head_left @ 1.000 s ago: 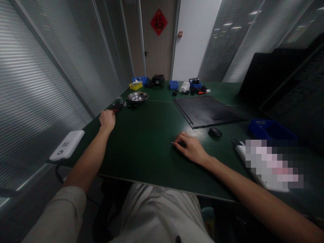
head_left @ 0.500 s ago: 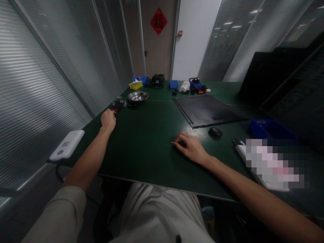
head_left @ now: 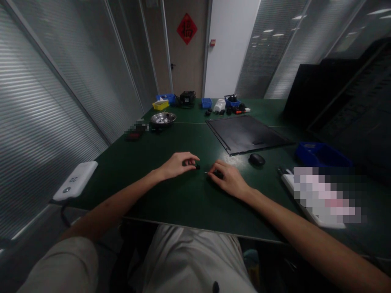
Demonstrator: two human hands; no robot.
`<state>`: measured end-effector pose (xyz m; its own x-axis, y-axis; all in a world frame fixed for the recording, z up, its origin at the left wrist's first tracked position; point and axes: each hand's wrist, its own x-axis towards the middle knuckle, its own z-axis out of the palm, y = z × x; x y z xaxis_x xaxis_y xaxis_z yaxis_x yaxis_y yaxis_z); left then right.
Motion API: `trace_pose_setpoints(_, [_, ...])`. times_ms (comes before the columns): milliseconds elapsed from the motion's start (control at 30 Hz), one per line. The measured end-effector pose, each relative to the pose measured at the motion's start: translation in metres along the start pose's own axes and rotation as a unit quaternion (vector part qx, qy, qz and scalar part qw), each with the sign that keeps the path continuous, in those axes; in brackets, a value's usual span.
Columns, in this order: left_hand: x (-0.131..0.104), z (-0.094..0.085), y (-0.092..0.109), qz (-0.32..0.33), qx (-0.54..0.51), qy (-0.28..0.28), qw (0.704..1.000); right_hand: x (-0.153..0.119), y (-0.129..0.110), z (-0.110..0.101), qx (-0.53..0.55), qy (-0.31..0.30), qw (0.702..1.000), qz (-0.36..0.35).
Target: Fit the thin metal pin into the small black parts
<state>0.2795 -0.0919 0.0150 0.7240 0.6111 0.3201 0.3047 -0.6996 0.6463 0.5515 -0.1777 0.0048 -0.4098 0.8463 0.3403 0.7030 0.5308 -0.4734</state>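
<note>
My left hand [head_left: 177, 165] is over the middle of the table, its thumb and fingers curled round a small black part [head_left: 198, 167]. The black end pokes out past the thumb tip; its kind is too blurred to make out. Just to the right, my right hand [head_left: 229, 178] rests on the table, closed on a small black piece with a thin metal tip [head_left: 218, 174]. That tip points left toward my left hand, with a short gap between. The fingers hide most of the piece.
A dark red and black object [head_left: 134, 135] lies at the left edge near a metal bowl [head_left: 163, 119]. A black mat [head_left: 247, 132], mouse [head_left: 257, 159] and blue bin [head_left: 322, 155] are to the right. A white power block [head_left: 76, 181] sits at the left corner.
My left hand has left the red object at the far left and come right to beside my right hand, now with a small black part. My right hand has barely moved.
</note>
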Motion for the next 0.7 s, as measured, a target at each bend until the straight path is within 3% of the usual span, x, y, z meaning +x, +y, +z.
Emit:
trace_pose_setpoints(133, [-0.001,0.026,0.008,0.007,-0.033,-0.009,0.999,0.0,-0.001,0.0,-0.002,-0.002,1.0,0.001])
trace_pose_setpoints(700, [-0.004,0.02,0.003,0.03,-0.035,-0.036,0.998,-0.001,-0.005,0.004,-0.042,-0.006,0.999,0.007])
